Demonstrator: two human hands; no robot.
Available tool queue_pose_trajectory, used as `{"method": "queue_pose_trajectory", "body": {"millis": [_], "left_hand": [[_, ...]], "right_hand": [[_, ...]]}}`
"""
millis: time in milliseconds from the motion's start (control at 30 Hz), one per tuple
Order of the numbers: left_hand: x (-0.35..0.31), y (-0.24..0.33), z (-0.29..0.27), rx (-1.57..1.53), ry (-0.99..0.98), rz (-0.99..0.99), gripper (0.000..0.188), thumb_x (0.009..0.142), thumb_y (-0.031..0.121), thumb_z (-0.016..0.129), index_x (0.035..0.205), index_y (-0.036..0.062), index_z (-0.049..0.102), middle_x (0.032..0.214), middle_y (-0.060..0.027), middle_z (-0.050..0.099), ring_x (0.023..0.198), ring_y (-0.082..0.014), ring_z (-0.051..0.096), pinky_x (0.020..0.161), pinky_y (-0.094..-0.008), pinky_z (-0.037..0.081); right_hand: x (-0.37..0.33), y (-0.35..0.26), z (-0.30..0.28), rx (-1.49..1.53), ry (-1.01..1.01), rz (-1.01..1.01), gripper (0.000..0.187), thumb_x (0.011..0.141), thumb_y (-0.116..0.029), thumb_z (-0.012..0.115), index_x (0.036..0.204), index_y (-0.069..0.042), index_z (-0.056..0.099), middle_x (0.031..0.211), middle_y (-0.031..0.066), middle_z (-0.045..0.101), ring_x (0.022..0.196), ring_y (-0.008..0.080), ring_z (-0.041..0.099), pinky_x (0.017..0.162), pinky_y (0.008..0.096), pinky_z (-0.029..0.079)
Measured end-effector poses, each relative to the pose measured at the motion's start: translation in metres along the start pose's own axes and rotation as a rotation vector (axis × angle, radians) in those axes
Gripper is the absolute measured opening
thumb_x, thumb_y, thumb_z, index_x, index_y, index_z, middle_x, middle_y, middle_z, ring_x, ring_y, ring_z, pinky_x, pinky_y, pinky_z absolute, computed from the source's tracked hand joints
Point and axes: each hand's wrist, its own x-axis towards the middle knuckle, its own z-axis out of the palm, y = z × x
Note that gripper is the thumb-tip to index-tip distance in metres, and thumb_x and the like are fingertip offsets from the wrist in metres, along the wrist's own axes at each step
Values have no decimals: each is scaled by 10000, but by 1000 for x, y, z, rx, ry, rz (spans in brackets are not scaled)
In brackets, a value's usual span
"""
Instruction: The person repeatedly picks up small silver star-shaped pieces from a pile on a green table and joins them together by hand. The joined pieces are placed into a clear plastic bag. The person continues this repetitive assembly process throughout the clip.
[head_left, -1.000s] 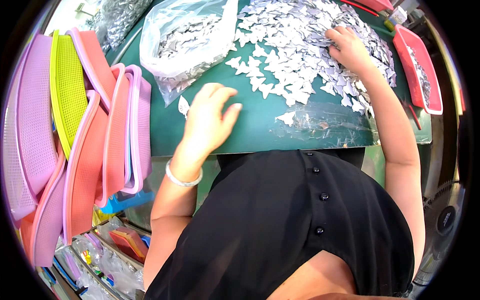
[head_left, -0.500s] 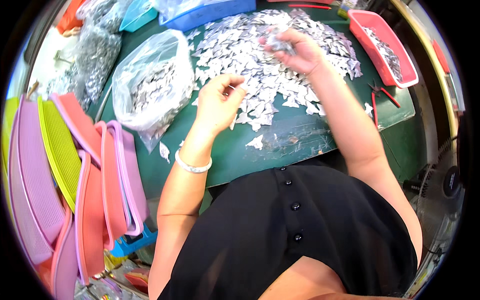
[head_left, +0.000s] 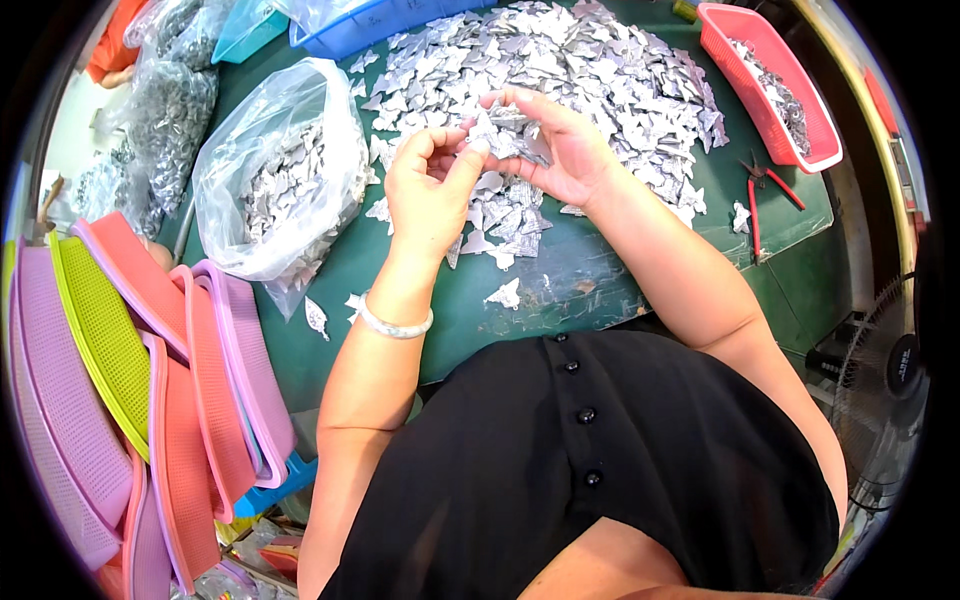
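Pieces (head_left: 515, 128), flat, silvery and winged in outline, sit in a small bunch in the right grip (head_left: 578, 152), lying between its thumb and fingers, out toward the fingertips rather than deep in the palm. That hand is half curled, a loose cup that has hold of the bunch. The left grip (head_left: 432, 185) meets it from the other side: thumb and forefinger are almost together at the bunch's left edge, though from where I stand I cannot tell whether they pinch a piece. A pale bracelet (head_left: 392, 326) circles the left wrist.

Both hands are above the near part of a broad pile (head_left: 590, 65) of similar pieces, spread over the green counter (head_left: 600, 295). One loose piece (head_left: 506, 293) lies apart from it, near the person's black top (head_left: 500, 450). Just left of the pile, a clear plastic bag (head_left: 225, 190) stands open with more silvery pieces inside. Over to the right, red-handled pliers (head_left: 754, 215) lie with their handles spread, near a pink basket (head_left: 822, 130) holding small grey parts. Farther left, purple, coral and green baskets (head_left: 190, 430) lean stacked together.
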Motion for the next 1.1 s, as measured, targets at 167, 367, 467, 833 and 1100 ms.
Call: {"method": "queue_pose_trajectory", "body": {"millis": [167,367,467,833,1100], "left_hand": [[-1,2,-2,-91,43,-118,80,757,44,613,796,8,553,810,-70,601,683,-94,574,612,-207,454],[4,4,-14,-642,19,-311,24,803,48,504,800,28,492,888,-148,600,757,-180,594,659,-260,469],[4,6,-17,-746,9,-432,48,817,45,449,855,32,476,992,-156,572,741,-177,590,642,-258,468],[-8,19,0,14,2,119,161,738,94,617,845,2,538,835,-71,558,715,-146,545,633,-254,441],[-10,12,2,705,44,470,263,597,111,708,839,44,628,781,-66,493,777,-215,487,664,-330,397]], "right_hand": [[-1,6,7,-94,89,5,307,871,-274,463,1069,-41,492,996,91,523,932,199,540,765,365,486],[3,4,-1,27,-14,46,328,876,-245,438,1097,-3,458,1010,158,518,917,262,562,760,353,508],[3,3,-5,42,-65,62,331,876,-233,431,1109,2,449,1047,188,514,921,279,564,765,352,507],[3,6,0,105,-20,6,253,872,-185,435,1054,-14,472,1008,174,550,912,264,563,775,384,487],[3,9,3,24,35,-14,223,872,-168,433,1067,-68,475,1032,127,551,893,207,559,731,332,474]]}}
